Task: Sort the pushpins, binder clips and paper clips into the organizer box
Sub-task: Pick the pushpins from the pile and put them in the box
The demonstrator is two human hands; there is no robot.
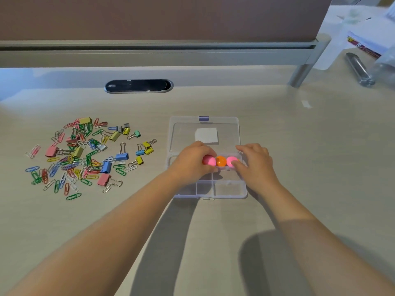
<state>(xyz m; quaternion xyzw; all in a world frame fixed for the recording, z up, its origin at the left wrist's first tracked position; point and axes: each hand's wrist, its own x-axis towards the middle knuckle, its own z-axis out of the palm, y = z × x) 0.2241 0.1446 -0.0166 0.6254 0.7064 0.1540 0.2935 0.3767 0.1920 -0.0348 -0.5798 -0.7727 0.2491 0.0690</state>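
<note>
A clear plastic organizer box (229, 190) lies open in the middle of the desk, its lid (205, 124) folded back. In its far row sit three round pushpins: a pink one (209, 161), an orange one (220, 161) and a second pink one (230, 160). My left hand (191, 162) rests over the box's left side, fingers curled on the left pink pushpin. My right hand (255, 162) is at the box's right side, fingertips touching the right pink pushpin. A heap of coloured paper clips (70, 165) and binder clips (121, 155) lies to the left.
A black oval cable port (139, 86) sits in the desk behind the heap. A metal partition leg (303, 71) stands at the back right, with a metal cylinder (358, 68) and paper packaging (367, 43) beside it. The box's near compartments hold nothing.
</note>
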